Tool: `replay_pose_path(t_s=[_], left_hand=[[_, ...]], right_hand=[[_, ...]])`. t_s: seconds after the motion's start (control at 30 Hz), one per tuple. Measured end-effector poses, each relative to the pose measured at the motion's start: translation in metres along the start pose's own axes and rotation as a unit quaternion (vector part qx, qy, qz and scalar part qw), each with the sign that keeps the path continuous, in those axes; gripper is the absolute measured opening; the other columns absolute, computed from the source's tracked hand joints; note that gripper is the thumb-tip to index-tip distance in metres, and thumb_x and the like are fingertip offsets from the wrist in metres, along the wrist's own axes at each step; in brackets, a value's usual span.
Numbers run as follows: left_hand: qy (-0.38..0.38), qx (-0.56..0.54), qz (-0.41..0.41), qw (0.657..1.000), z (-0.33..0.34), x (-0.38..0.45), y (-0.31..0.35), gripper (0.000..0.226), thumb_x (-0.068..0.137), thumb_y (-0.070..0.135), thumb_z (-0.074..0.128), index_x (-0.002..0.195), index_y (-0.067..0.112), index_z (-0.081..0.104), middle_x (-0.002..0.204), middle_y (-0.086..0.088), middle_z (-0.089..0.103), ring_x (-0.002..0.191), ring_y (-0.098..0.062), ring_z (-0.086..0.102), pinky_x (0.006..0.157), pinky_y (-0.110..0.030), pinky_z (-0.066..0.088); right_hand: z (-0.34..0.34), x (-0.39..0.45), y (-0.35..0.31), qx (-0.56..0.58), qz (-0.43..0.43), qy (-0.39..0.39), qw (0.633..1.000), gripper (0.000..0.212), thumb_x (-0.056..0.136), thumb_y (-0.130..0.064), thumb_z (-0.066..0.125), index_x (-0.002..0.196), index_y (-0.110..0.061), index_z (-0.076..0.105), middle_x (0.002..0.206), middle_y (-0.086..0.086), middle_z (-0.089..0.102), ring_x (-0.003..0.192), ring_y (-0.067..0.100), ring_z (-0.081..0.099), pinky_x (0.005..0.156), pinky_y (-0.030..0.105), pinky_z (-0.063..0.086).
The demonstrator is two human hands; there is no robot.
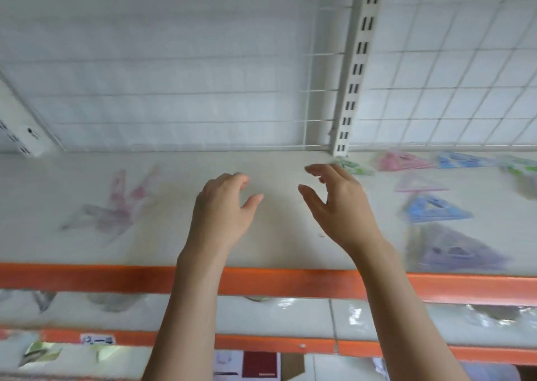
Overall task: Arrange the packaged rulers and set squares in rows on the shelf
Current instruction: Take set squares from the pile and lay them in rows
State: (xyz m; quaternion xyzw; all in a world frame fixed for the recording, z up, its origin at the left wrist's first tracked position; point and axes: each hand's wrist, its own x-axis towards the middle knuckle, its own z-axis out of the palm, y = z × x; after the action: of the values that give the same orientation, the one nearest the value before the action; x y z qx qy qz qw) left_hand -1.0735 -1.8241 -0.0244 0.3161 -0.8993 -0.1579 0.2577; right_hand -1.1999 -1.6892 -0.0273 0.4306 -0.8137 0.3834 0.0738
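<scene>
Both my hands hover over the middle of the white shelf (276, 235) and hold nothing. My left hand (223, 203) has loosely bent fingers; my right hand (340, 203) is spread open with thumb apart. A loose pile of pink packaged set squares (116, 206) lies to the left of my left hand. To the right lie several packaged set squares: a green one (353, 167) just beyond my right fingertips, a pink one (402, 161), a blue one (462, 159), another blue one (434, 209) and a purple one (453, 250). The picture is blurred.
An orange rail (290, 282) edges the shelf front. Behind stand a white wire grid back (322, 101) and a slotted upright (356, 72). A lower shelf (261, 313) with clear packets and a second orange rail (276, 344) lies below.
</scene>
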Motion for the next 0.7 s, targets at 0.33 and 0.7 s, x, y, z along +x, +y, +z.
replay_pose_path(t_s=[0.33, 0.7], left_hand=[[-0.057, 0.05, -0.121, 0.99, -0.067, 0.012, -0.13, 0.04, 0.087, 0.031, 0.061, 0.122, 0.013, 0.057, 0.117, -0.012, 0.058, 0.114, -0.031, 0.052, 0.093, -0.041, 0.043], [-0.104, 0.065, -0.294, 0.948, -0.099, 0.012, -0.206, 0.053, 0.08, 0.036, 0.066, 0.128, 0.019, 0.05, 0.131, -0.015, 0.045, 0.121, -0.036, 0.043, 0.097, -0.038, 0.04]], right_hand=[[0.087, 0.023, -0.1, 0.01, -0.005, -0.074, 0.997, 0.036, 0.091, -0.027, 0.059, 0.124, -0.014, 0.056, 0.12, 0.003, 0.057, 0.107, 0.022, 0.054, 0.09, 0.034, 0.045], [0.125, 0.024, -0.116, 0.019, -0.018, -0.145, 0.989, 0.037, 0.092, -0.029, 0.057, 0.126, -0.016, 0.055, 0.124, 0.002, 0.055, 0.11, 0.021, 0.053, 0.088, 0.029, 0.042]])
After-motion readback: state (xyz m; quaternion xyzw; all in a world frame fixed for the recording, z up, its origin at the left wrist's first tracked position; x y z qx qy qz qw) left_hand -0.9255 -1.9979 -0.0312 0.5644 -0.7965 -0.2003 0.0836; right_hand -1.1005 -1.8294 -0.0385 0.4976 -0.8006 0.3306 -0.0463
